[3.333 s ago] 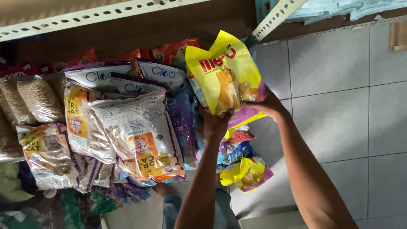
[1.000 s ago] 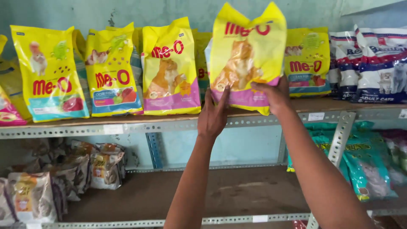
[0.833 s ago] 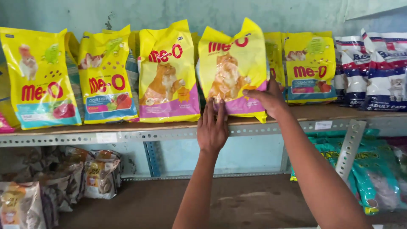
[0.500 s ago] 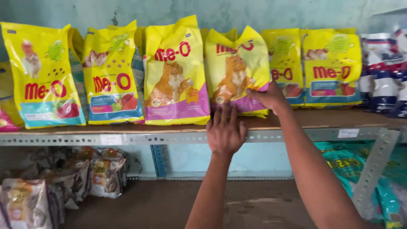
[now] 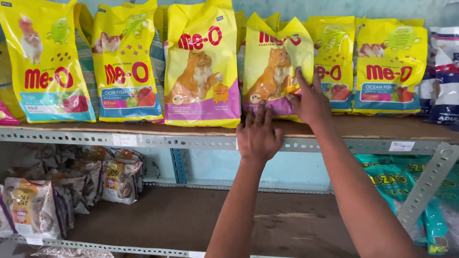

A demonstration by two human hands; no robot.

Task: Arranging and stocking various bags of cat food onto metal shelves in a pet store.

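While both hands work at the upper shelf (image 5: 363, 128), the yellow-and-purple cat food bag (image 5: 275, 62) stands upright on the wooden board, its long axis vertical, wedged between a taller bag of the same colours (image 5: 202, 67) on its left and a yellow bag with a blue panel (image 5: 334, 57) on its right. The right hand (image 5: 311, 99) is the nearer one: its fingers lie spread flat against the bag's lower right front, pressing rather than pinching, so nothing is gripped. The left hand (image 5: 258, 136) sits lower, palm over the shelf's front edge, with straight fingertips reaching up to touch the bag's bottom seam; it too is open and holds nothing. From both hands the bag lies straight ahead and above, its base just behind the metal shelf rail (image 5: 191, 142). Below, grey-brown pet food bags (image 5: 119, 179) lean on the lower shelf, well apart from either hand.
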